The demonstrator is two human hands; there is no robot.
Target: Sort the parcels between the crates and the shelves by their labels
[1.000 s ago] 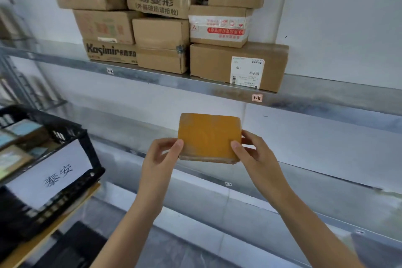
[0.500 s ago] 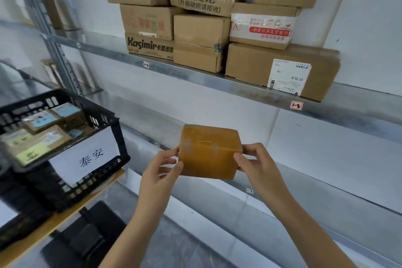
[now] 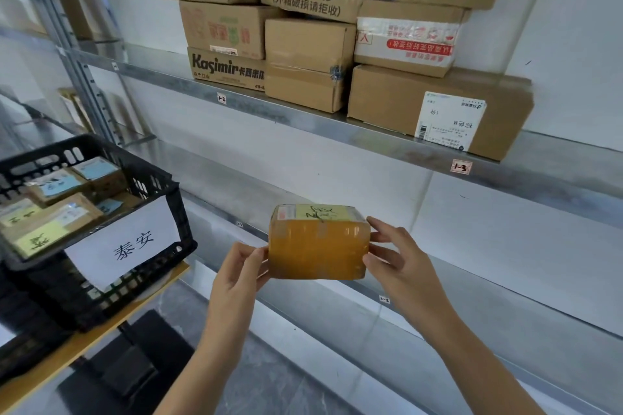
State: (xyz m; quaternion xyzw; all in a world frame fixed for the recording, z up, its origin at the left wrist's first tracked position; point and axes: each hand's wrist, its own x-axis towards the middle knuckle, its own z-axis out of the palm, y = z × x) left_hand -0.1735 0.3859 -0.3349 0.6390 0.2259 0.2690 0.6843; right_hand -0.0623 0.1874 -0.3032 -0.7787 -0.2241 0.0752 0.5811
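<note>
Tipped forward, orange parcel [image 3: 317, 251] shows its yellow label [image 3: 320, 212], left hand [image 3: 236, 274] and right hand [image 3: 401, 266] gripping it.

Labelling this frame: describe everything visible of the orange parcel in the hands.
Small boxy parcel, wrapped in glossy orange-brown tape, held level in the air before the shelves. Its top face shows a yellow label with dark handwriting I cannot read. The left hand grips its left end, the right hand its right end.
</note>
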